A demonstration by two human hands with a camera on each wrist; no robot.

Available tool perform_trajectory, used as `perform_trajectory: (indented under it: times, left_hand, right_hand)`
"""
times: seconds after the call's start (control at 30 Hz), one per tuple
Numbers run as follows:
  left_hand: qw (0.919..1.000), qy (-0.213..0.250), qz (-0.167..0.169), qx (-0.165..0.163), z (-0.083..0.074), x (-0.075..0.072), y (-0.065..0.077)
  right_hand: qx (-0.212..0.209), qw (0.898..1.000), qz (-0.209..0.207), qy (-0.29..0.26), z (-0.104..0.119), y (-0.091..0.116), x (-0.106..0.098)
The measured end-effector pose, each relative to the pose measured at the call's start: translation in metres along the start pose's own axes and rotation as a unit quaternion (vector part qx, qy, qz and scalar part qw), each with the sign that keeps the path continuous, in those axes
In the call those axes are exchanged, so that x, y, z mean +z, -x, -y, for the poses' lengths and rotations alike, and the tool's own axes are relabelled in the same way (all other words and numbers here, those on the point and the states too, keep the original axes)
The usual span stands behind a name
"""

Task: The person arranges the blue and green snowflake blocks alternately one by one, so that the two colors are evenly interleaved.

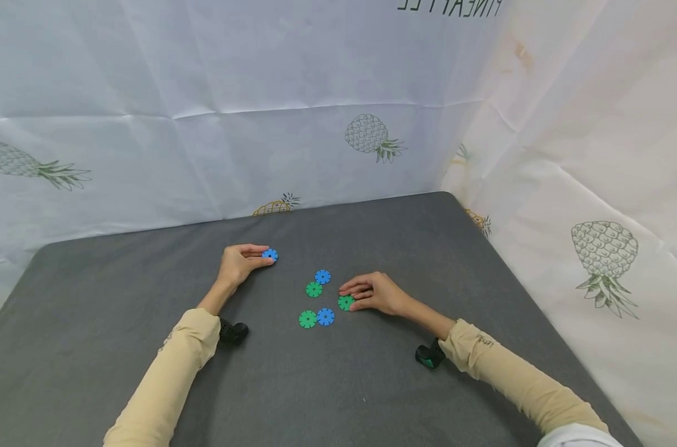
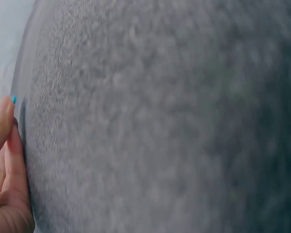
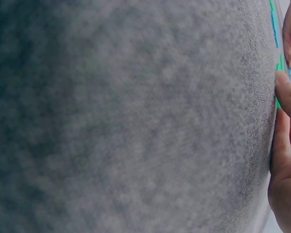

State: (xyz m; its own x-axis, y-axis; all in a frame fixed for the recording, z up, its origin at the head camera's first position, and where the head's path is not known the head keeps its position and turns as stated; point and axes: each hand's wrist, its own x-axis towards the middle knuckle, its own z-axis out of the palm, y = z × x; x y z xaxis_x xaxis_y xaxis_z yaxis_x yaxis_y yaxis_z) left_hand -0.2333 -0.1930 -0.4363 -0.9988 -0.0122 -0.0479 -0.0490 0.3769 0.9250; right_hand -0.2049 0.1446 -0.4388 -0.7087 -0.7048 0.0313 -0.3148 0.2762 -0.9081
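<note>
My left hand (image 1: 239, 263) pinches a blue notched disc (image 1: 270, 255) between thumb and fingers, toward the back of the table. Only a sliver of blue shows at its fingertips in the left wrist view. Closer in and to the right, my right hand (image 1: 380, 294) has its thumb and fingertips at the edges of a green notched disc (image 1: 346, 303), gripping it at table level. Left of that hand lie a blue disc (image 1: 323, 277) and a green disc (image 1: 313, 289), edges meeting. Nearer me, another green disc (image 1: 307, 319) sits beside another blue disc (image 1: 325, 316).
A dark grey cloth covers the table (image 1: 294, 385). White fabric printed with pineapples (image 1: 368, 133) hangs behind it and along the right side. Black wrist-worn devices (image 1: 234, 332) sit under both forearms.
</note>
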Motion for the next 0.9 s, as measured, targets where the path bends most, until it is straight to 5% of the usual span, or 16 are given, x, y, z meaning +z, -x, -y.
perform_trajectory:
  times: [0.5, 0.77, 0.9]
  left_hand:
    - [0.9965, -0.08, 0.005, 0.021, 0.0019, -0.0054, 0.0008]
    - [0.9885, -0.139, -0.007, 0.059, 0.0026, -0.006, 0.0004]
    - [0.9889, -0.142, 0.0, 0.042, -0.001, -0.0072, 0.0008]
  right_hand:
    - [-0.002, 1.0, 0.001, 0.0, 0.0011, -0.0006, 0.0001]
    - [-0.001, 1.0, 0.002, 0.003, 0.0005, -0.0013, 0.0006]
    - [-0.004, 1.0, 0.002, 0.005, 0.0007, -0.0011, 0.0005]
